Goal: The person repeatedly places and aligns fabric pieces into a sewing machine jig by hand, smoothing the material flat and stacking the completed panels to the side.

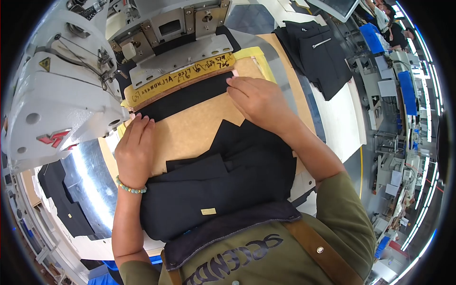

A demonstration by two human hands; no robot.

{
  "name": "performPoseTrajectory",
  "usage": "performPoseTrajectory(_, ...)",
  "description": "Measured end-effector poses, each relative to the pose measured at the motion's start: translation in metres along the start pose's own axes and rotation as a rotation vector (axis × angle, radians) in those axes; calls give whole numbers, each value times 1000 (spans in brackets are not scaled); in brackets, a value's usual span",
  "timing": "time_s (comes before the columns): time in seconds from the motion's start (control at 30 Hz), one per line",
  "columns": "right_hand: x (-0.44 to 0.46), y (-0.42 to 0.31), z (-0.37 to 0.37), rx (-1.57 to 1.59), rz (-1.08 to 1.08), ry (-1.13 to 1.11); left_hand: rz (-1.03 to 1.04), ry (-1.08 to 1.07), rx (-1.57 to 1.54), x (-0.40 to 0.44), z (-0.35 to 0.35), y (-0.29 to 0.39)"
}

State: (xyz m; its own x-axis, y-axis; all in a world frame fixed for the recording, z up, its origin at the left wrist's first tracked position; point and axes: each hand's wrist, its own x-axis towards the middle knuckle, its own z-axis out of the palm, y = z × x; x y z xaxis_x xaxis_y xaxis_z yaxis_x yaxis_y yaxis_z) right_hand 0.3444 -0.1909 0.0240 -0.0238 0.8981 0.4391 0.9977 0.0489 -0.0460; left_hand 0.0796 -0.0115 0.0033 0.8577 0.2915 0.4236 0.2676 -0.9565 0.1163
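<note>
A black fabric strip [187, 98] lies along the front edge of a yellow template [178, 78] marked with handwriting, under the sewing machine's metal clamp [185, 59]. At the strip's left end, the fingers of my left hand [135, 154] are pressed together on the cloth. My right hand [261, 102] pinches the strip's right end between thumb and fingers; the fingertips are partly hidden. Both hands rest over a tan board [190, 135]. Between my forearms a larger black garment piece [223, 175] with a small yellow sticker [208, 212] is bunched against my apron.
The white sewing machine head [52, 104] stands close on the left. Folded black garments [316, 57] lie on the table at the upper right. Another black piece [64, 199] lies at the lower left. Further right are other workstations and people [394, 28].
</note>
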Motion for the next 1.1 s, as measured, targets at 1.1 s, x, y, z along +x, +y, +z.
performPoseTrajectory(1.1,11,-101,-94,980,-81,-198,-56,-223,-982,-6,-126,60)
